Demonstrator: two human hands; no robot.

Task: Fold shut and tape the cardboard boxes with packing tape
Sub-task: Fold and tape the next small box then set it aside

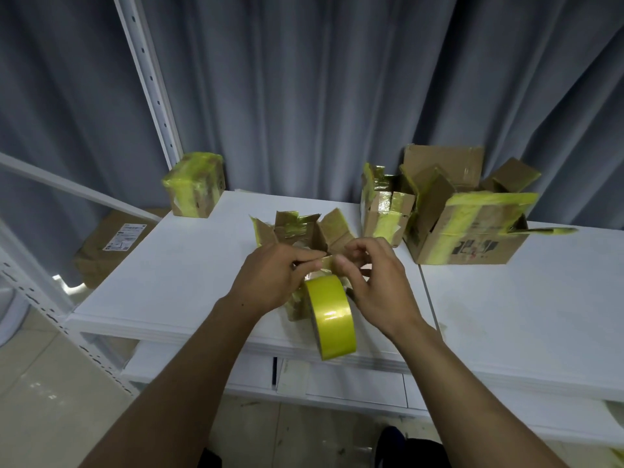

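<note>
A small cardboard box [299, 229] with its flaps standing open and strips of yellow tape on it sits at the middle of the white table [189, 265]. A roll of yellow packing tape [332, 319] hangs in front of the box, below my hands. My left hand [273, 278] pinches a strip of tape or flap edge at the box's near side. My right hand [374, 282] pinches the same strip from the right, fingertips almost touching the left hand's. The near part of the box is hidden behind my hands and the roll.
A taped-shut small box [196, 185] stands at the table's back left. At the back right are a small open box [385, 207] and a larger open box [469, 228] with yellow tape. A white shelf post [148, 79], grey curtain and a lower parcel [111, 248] stand left.
</note>
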